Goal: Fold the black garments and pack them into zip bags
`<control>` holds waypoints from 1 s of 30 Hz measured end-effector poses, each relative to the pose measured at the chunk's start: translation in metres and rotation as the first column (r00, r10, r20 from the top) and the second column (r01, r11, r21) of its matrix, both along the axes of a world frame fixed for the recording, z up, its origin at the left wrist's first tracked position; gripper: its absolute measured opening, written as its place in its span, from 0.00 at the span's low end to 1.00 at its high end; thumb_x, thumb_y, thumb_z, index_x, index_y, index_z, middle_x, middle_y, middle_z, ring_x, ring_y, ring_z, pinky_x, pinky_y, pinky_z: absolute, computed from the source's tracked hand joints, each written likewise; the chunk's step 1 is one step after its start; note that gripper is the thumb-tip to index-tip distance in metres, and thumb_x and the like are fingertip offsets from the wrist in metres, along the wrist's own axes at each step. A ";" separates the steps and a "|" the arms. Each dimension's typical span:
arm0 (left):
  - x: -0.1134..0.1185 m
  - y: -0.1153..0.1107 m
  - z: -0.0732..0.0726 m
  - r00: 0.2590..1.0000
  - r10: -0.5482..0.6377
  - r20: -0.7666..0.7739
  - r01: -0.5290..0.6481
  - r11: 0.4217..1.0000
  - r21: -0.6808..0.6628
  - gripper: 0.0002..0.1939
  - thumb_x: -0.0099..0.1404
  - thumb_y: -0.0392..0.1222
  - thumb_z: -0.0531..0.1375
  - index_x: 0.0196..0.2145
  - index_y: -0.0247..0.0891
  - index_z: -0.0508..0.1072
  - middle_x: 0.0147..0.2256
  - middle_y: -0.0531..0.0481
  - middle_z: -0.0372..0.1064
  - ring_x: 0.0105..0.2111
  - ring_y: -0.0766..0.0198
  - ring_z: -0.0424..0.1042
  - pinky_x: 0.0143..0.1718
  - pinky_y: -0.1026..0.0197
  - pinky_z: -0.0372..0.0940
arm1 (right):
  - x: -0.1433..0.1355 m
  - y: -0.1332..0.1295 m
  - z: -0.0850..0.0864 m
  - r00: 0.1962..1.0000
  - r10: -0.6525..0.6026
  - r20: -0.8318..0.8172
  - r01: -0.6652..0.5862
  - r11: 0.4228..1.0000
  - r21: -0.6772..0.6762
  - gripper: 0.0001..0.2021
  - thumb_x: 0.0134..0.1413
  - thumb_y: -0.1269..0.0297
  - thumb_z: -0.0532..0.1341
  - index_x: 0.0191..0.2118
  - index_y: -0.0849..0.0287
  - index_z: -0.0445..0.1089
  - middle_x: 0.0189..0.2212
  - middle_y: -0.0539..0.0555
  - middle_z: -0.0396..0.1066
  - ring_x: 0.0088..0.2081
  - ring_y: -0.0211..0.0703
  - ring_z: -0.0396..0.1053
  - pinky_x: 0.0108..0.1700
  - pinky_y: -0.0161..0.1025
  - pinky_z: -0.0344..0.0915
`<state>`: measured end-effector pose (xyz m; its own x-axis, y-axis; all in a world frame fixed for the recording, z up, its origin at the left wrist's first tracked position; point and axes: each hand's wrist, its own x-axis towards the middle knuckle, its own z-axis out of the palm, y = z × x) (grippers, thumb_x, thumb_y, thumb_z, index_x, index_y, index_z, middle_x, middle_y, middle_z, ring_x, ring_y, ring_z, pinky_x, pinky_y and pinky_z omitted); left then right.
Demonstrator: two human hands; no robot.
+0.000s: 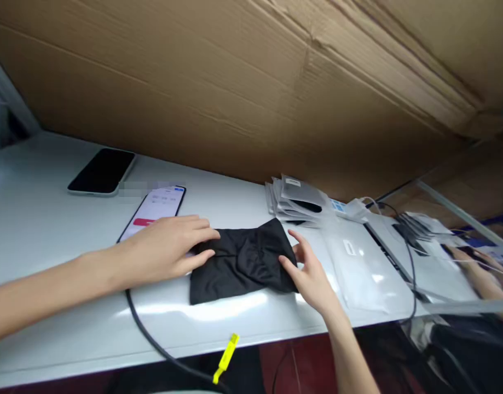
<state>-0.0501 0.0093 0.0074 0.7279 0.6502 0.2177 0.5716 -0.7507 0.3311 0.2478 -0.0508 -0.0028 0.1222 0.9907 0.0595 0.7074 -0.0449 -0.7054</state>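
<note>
A black cloth headband (245, 262), gathered into a twist near its middle, lies on the white tabletop. My left hand (173, 246) rests at its left end, fingers stretched and thumb apart from the index finger. At the right end, my right hand (311, 268) touches the cloth with its thumb, while the index finger stands away from it. The undersides of both hands are hidden. Partly behind my left hand is a phone (159, 202) with a lit screen and a red button.
A dark-screened phone (103, 169) lies at the back left. Clear plastic sleeves (296, 197) and a large clear bag (358, 262) sit on the right. Cardboard (194, 82) slopes overhead. A black cable with a yellow tag (226, 355) crosses the front edge. Another person's hands (479, 268) are far right.
</note>
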 end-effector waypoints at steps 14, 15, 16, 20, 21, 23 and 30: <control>-0.018 -0.020 -0.001 0.921 0.384 0.072 -0.339 0.877 -0.341 0.11 0.66 0.52 0.51 0.37 0.42 0.62 0.24 0.57 0.70 0.24 0.62 0.70 0.25 0.64 0.56 | -0.062 -0.027 0.036 0.983 0.169 0.071 -0.175 0.981 0.084 0.16 0.59 0.55 0.58 0.51 0.50 0.70 0.36 0.52 0.74 0.41 0.46 0.72 0.42 0.40 0.70; -0.018 -0.024 -0.001 0.923 0.382 0.053 -0.334 0.861 -0.384 0.13 0.65 0.53 0.52 0.39 0.42 0.62 0.24 0.56 0.71 0.24 0.61 0.71 0.25 0.64 0.56 | -0.055 -0.023 0.031 0.991 0.115 0.072 -0.120 0.991 0.066 0.16 0.58 0.53 0.58 0.49 0.52 0.71 0.35 0.53 0.74 0.40 0.47 0.72 0.39 0.40 0.70; -0.018 -0.027 -0.001 0.930 0.367 0.021 -0.326 0.850 -0.414 0.15 0.64 0.55 0.52 0.41 0.41 0.62 0.24 0.56 0.71 0.24 0.60 0.72 0.25 0.63 0.57 | -0.049 -0.019 0.027 0.992 0.094 0.078 -0.097 0.995 0.027 0.17 0.57 0.52 0.58 0.48 0.53 0.71 0.35 0.54 0.74 0.39 0.48 0.72 0.36 0.40 0.69; -0.006 -0.028 -0.004 0.942 0.322 -0.090 -0.330 0.853 -0.403 0.30 0.60 0.60 0.57 0.52 0.38 0.60 0.27 0.51 0.73 0.27 0.53 0.74 0.25 0.61 0.59 | -0.040 -0.008 0.011 0.987 0.151 0.051 -0.144 0.982 -0.119 0.21 0.56 0.51 0.59 0.52 0.55 0.69 0.35 0.54 0.74 0.37 0.47 0.71 0.38 0.41 0.68; -0.003 -0.025 -0.005 0.938 0.336 -0.086 -0.342 0.858 -0.382 0.33 0.59 0.59 0.58 0.55 0.37 0.58 0.29 0.50 0.74 0.28 0.51 0.75 0.26 0.60 0.60 | -0.041 -0.007 0.008 0.986 0.167 0.028 -0.162 0.977 -0.139 0.22 0.56 0.51 0.60 0.53 0.55 0.68 0.36 0.53 0.75 0.37 0.46 0.71 0.39 0.41 0.68; 0.005 -0.015 -0.006 0.933 0.357 -0.043 -0.347 0.860 -0.375 0.38 0.57 0.58 0.60 0.58 0.37 0.54 0.31 0.48 0.74 0.31 0.50 0.75 0.28 0.60 0.61 | -0.045 -0.006 0.003 0.985 0.170 -0.025 -0.172 0.971 -0.167 0.24 0.56 0.51 0.60 0.55 0.55 0.67 0.35 0.52 0.74 0.36 0.45 0.71 0.39 0.41 0.68; 0.026 0.014 -0.016 0.906 0.334 0.260 -0.012 0.634 -0.774 0.21 0.55 0.47 0.62 0.44 0.36 0.66 0.31 0.50 0.74 0.25 0.59 0.73 0.22 0.63 0.62 | -0.055 0.001 0.007 0.941 0.221 -0.255 -0.275 0.940 -0.203 0.17 0.56 0.54 0.61 0.48 0.56 0.71 0.37 0.52 0.76 0.39 0.48 0.73 0.42 0.43 0.69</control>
